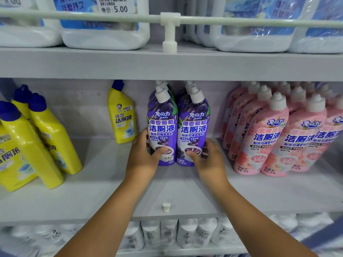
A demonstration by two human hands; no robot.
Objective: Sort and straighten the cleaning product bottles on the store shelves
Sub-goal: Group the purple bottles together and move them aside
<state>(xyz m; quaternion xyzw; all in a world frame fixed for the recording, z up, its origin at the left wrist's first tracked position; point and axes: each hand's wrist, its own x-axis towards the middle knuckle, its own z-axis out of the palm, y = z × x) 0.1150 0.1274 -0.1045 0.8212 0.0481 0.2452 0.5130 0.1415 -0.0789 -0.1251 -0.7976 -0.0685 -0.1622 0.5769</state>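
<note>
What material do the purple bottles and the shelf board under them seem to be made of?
Purple bottles: probably plastic under a glossy printed sleeve, judging by the soft highlights and the moulded white caps.
Shelf board: looks like grey painted metal with a matt, even surface; coated board cannot be excluded.

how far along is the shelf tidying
Done: the pink bottles stand in neat rows. In hand: left hand and right hand grip the two front purple bottles. Left: the yellow bottles lean unevenly, and one yellow bottle stands apart at the back.
</note>
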